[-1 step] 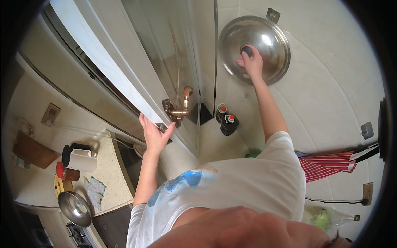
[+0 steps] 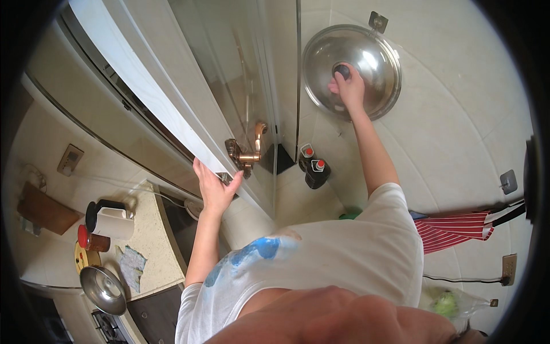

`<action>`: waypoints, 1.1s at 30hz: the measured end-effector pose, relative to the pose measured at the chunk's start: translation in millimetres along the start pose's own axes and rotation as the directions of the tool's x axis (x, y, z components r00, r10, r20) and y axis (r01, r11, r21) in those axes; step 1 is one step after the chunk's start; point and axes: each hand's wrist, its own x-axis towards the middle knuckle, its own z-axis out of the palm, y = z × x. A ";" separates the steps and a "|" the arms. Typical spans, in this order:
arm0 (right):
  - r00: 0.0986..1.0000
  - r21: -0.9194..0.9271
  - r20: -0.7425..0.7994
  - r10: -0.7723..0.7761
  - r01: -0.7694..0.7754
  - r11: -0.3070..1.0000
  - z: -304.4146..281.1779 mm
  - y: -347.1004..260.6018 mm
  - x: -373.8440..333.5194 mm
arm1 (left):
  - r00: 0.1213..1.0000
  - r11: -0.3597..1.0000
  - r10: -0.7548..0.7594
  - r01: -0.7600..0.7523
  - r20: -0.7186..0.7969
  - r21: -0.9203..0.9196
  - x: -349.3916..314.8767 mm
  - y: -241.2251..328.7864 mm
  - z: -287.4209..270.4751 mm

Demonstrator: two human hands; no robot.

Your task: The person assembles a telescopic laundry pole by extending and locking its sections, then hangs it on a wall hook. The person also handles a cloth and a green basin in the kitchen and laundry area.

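Note:
My right hand (image 2: 350,89) grips the dark knob (image 2: 342,70) of a large, round, domed metal pot lid (image 2: 375,86). The lid is up against the tiled wall, just below a small wall hook (image 2: 378,22); whether it touches the hook I cannot tell. On the left, my left hand (image 2: 215,189) is closed over the edge of a white-framed door (image 2: 189,135), thumb on one side and fingers on the other. Close above that hand are the metal latch plate (image 2: 224,178) and the copper-coloured door handle (image 2: 250,156).
Two dark bottles with red caps (image 2: 316,172) stand on the floor by the wall. At left, a counter (image 2: 157,229) bears a white jug (image 2: 114,222), a red-lidded jar (image 2: 94,239), a cloth (image 2: 132,266) and a metal bowl (image 2: 103,289). Red striped cloth (image 2: 452,228) hangs at right.
The pot lid has shifted very slightly downward, away from the wall hook, with my right hand still on its knob. My left hand and the door have not visibly moved.

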 end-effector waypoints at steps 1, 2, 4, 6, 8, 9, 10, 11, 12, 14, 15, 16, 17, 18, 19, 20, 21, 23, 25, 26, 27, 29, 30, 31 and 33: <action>1.000 -0.020 0.013 0.020 -0.020 1.000 -1.7 -5.4 -0.5 | 1.000 1.000 0.000 0.000 0.006 0.010 -0.6 2.2 1.8; 1.000 -0.051 0.016 -0.008 0.008 0.999 0.9 -11.8 -0.2 | 1.000 1.000 -0.002 0.002 0.015 0.018 -0.9 2.2 2.0; 0.999 -0.082 0.033 -0.032 0.034 0.996 4.9 -22.4 -1.1 | 1.000 1.000 -0.016 0.016 0.008 0.018 -1.0 2.8 2.0; 0.999 -0.086 0.035 -0.033 0.036 0.996 9.8 -31.1 1.5 | 1.000 0.999 -0.025 0.025 0.016 0.021 -0.7 2.3 2.0; 0.999 -0.075 0.032 -0.023 0.026 0.997 12.1 -38.2 2.7 | 1.000 1.000 -0.007 0.007 -0.002 0.014 -1.7 2.7 2.6; 0.999 -0.067 0.029 -0.021 0.023 0.997 14.6 -41.1 3.3 | 1.000 1.000 0.018 -0.018 -0.006 0.019 -1.8 1.8 2.5; 0.999 -0.050 0.029 -0.014 0.015 0.999 15.7 -43.7 4.0 | 1.000 1.000 -0.005 0.006 -0.012 0.014 -2.4 2.2 3.3; 0.999 -0.055 0.037 -0.016 0.018 0.998 16.4 -46.4 4.3 | 1.000 1.000 -0.014 0.014 -0.014 0.017 -3.2 2.0 3.6; 0.999 -0.048 0.046 -0.014 0.016 0.999 15.7 -47.9 4.0 | 1.000 1.000 -0.020 0.020 -0.016 0.023 -3.9 2.3 4.9; 0.997 -0.045 0.074 -0.004 0.007 0.999 15.0 -52.0 3.9 | 0.996 0.996 -0.087 0.086 -0.025 -0.023 -5.9 2.1 6.5; 0.996 -0.047 0.091 0.005 -0.001 0.999 13.9 -52.7 2.4 | 0.993 0.992 -0.114 0.113 -0.021 -0.053 -7.0 1.9 7.6; 0.993 -0.043 0.112 0.024 -0.019 0.999 12.9 -53.4 0.8 | 0.993 0.993 -0.117 0.116 -0.025 -0.033 -7.9 1.3 8.5; 0.993 -0.048 0.116 0.017 -0.011 0.999 12.1 -53.9 -0.3 | 0.993 0.993 -0.114 0.113 -0.020 -0.019 -8.5 0.5 9.2; 0.992 -0.045 0.123 0.014 -0.009 0.999 11.7 -54.5 -1.9 | 0.994 0.994 -0.111 0.111 -0.016 -0.006 -9.4 -0.8 9.5; 0.991 -0.036 0.131 0.013 -0.009 0.999 10.1 -55.4 -2.2 | 0.994 0.994 -0.108 0.108 -0.009 -0.012 -10.0 -1.4 10.2; 0.992 -0.052 0.129 0.007 0.000 0.999 9.0 -56.3 -3.4 | 0.992 0.992 -0.122 0.122 -0.008 -0.015 -10.8 -2.3 10.8; 0.992 -0.063 0.127 0.005 0.003 0.998 7.1 -57.0 -5.7 | 0.990 0.990 -0.138 0.138 -0.009 -0.028 -11.4 -2.5 11.3; 0.991 -0.081 0.137 -0.004 0.016 0.997 5.8 -59.2 -9.9 | 0.989 0.989 -0.148 0.147 -0.014 -0.034 -12.1 -2.3 11.2; 0.988 -0.100 0.151 -0.012 0.027 0.995 3.4 -64.2 -13.4 | 0.991 0.991 -0.129 0.128 -0.022 -0.031 -11.4 -0.4 10.0; 0.988 -0.092 0.149 -0.037 0.051 0.994 2.4 -67.3 -15.3 | 0.993 0.993 -0.114 0.114 -0.007 -0.013 -10.4 1.0 8.7; 0.988 -0.084 0.146 -0.047 0.060 0.995 1.6 -71.2 -17.3 | 0.995 0.995 -0.099 0.099 0.007 0.004 -9.4 2.9 6.7; 0.988 -0.009 0.144 -0.055 0.057 0.998 0.3 -79.7 -26.2 | 0.997 0.997 -0.073 0.073 0.029 0.007 -6.8 7.2 1.2; 0.987 -0.035 0.144 -0.071 0.077 0.996 -4.5 -85.4 -34.2 | 0.994 0.995 -0.091 0.089 0.056 0.037 -5.8 9.6 -3.1; 0.982 -0.037 0.166 -0.095 0.103 0.994 -10.5 -91.4 -43.5 | 0.999 0.999 -0.044 0.044 0.029 -0.004 -4.7 11.8 -6.7; 0.988 0.043 0.137 -0.075 0.070 0.997 -22.8 -100.5 -71.2 | 0.999 0.999 -0.011 0.012 0.030 -0.045 -2.8 15.6 -14.9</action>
